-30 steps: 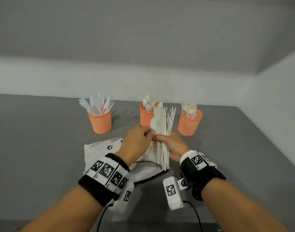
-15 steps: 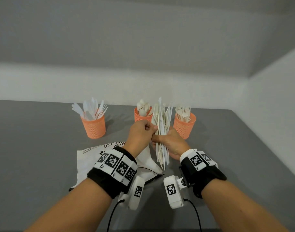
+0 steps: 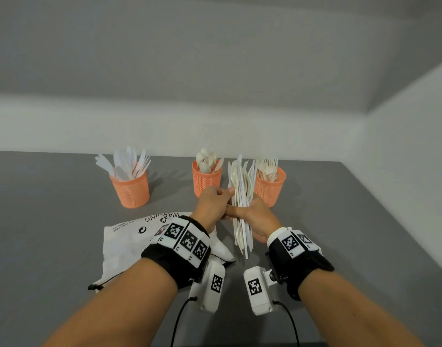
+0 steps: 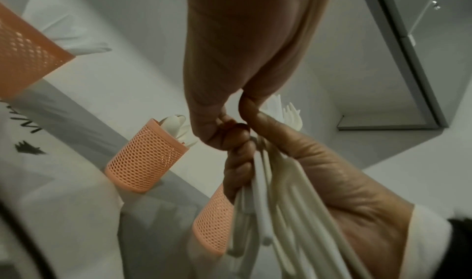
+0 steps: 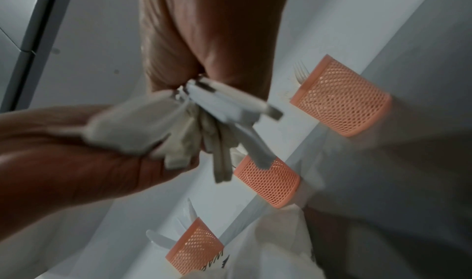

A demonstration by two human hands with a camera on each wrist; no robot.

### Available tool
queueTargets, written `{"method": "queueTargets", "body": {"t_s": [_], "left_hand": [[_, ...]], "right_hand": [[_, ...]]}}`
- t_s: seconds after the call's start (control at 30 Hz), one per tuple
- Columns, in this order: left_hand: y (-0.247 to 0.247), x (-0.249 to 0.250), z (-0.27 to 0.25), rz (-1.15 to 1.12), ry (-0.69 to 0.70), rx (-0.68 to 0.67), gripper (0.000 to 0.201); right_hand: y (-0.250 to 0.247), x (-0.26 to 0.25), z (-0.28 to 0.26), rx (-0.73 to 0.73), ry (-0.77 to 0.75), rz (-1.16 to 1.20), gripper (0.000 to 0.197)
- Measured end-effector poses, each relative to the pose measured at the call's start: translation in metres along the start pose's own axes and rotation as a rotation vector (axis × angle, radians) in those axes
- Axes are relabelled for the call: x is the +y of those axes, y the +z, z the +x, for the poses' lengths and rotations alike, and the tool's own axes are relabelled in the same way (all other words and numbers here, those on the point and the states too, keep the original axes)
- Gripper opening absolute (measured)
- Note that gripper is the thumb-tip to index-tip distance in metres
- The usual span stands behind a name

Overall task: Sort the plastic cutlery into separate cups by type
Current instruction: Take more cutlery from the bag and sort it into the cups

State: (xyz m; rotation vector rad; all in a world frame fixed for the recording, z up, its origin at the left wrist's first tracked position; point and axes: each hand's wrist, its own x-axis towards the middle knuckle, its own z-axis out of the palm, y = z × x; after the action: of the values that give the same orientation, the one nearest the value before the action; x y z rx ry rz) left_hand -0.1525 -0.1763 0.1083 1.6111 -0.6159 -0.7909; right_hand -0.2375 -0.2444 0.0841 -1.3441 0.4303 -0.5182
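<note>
My right hand (image 3: 258, 215) grips an upright bundle of white plastic cutlery (image 3: 243, 186) above the grey table. My left hand (image 3: 216, 202) has its fingers curled against the bundle's left edge, pinching a piece there; its type is hidden. The wrist views show the same bundle (image 4: 270, 198) (image 5: 222, 110) between both hands. Three orange mesh cups stand behind: a knife cup (image 3: 131, 190) on the left, a spoon cup (image 3: 206, 182) in the middle and a fork cup (image 3: 271, 190) on the right, just behind the bundle.
A crumpled white plastic bag (image 3: 126, 242) with black print lies on the table (image 3: 52, 221) under my left wrist. Pale walls close off the table at the back and on the right.
Both hands have lifted the bundle up off the bag and brought it closer to the spoon and fork cups. The left hand's fingers stay at the bundle's left edge.
</note>
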Motion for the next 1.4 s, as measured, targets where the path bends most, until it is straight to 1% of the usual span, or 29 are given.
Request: {"method": "queueTargets", "body": {"t_s": [0.07, 0.17, 0.2, 0.23, 0.3, 0.37, 0.43, 0.47, 0.57, 0.6, 0.63, 0.67, 0.73, 0.8, 0.9, 0.97, 1.07, 1.17, 1.23, 1.27, 1.4], "left_hand": [[0.003, -0.003, 0.0, 0.095, 0.023, -0.008, 0.034], [0.006, -0.004, 0.002, 0.44, 0.14, -0.05, 0.031], [0.007, -0.003, 0.003, 0.509, 0.167, -0.057, 0.03], [0.01, -0.002, 0.003, 0.519, 0.184, -0.048, 0.029], [0.015, 0.0, 0.005, 0.433, 0.189, 0.022, 0.027], [0.019, -0.001, 0.01, 0.245, 0.156, 0.131, 0.023], [0.02, 0.0, 0.014, 0.048, 0.138, 0.211, 0.017], [0.02, 0.002, 0.016, -0.022, 0.152, 0.257, 0.016], [0.018, 0.012, 0.018, -0.215, 0.258, 0.391, 0.018], [0.018, 0.014, 0.018, -0.248, 0.286, 0.387, 0.017], [0.021, 0.016, 0.016, -0.242, 0.308, 0.342, 0.017], [0.026, 0.014, 0.016, -0.184, 0.317, 0.267, 0.018], [0.037, 0.007, 0.012, 0.003, 0.311, 0.11, 0.014], [0.045, -0.003, 0.011, 0.123, 0.312, 0.023, 0.014], [0.045, -0.008, 0.015, 0.182, 0.352, -0.007, 0.014], [0.045, -0.008, 0.019, 0.217, 0.37, 0.002, 0.014], [0.05, -0.006, 0.02, 0.269, 0.394, 0.034, 0.021], [0.052, -0.004, 0.022, 0.265, 0.424, 0.039, 0.022], [0.052, -0.002, 0.023, 0.22, 0.413, 0.024, 0.02], [0.052, -0.002, 0.023, 0.158, 0.376, 0.003, 0.019], [0.053, -0.002, 0.022, -0.215, 0.15, -0.095, 0.014]], "right_hand": [[-0.006, 0.003, -0.002, 0.008, 0.005, -0.016, 0.047], [-0.014, 0.008, -0.004, 0.024, 0.015, -0.056, 0.046], [-0.016, 0.009, -0.004, 0.029, 0.021, -0.059, 0.048], [-0.018, 0.009, -0.004, 0.027, 0.02, -0.052, 0.048], [-0.022, 0.008, -0.003, 0.018, 0.021, -0.024, 0.046], [-0.026, 0.007, -0.003, 0.011, 0.036, -0.008, 0.044], [-0.032, 0.009, -0.002, 0.021, 0.062, -0.023, 0.044], [-0.036, 0.011, -0.001, 0.028, 0.079, -0.031, 0.046], [-0.044, 0.013, -0.002, 0.06, 0.116, -0.03, 0.052], [-0.046, 0.013, -0.002, 0.078, 0.111, -0.039, 0.055], [-0.046, 0.013, -0.001, 0.091, 0.094, -0.051, 0.057], [-0.046, 0.012, 0.0, 0.108, 0.069, -0.066, 0.06], [-0.043, 0.011, 0.004, 0.152, 0.001, -0.097, 0.066], [-0.04, 0.011, 0.007, 0.199, -0.065, -0.14, 0.068], [-0.043, 0.009, 0.008, 0.23, -0.122, -0.17, 0.073], [-0.044, 0.008, 0.009, 0.227, -0.138, -0.195, 0.08], [-0.042, 0.007, 0.01, 0.246, -0.157, -0.252, 0.08], [-0.045, 0.006, 0.009, 0.242, -0.174, -0.271, 0.084], [-0.05, 0.006, 0.007, 0.211, -0.182, -0.242, 0.085], [-0.052, 0.005, 0.006, 0.184, -0.173, -0.194, 0.083], [-0.061, 0.01, 0.003, 0.093, -0.111, -0.035, 0.075]]}}
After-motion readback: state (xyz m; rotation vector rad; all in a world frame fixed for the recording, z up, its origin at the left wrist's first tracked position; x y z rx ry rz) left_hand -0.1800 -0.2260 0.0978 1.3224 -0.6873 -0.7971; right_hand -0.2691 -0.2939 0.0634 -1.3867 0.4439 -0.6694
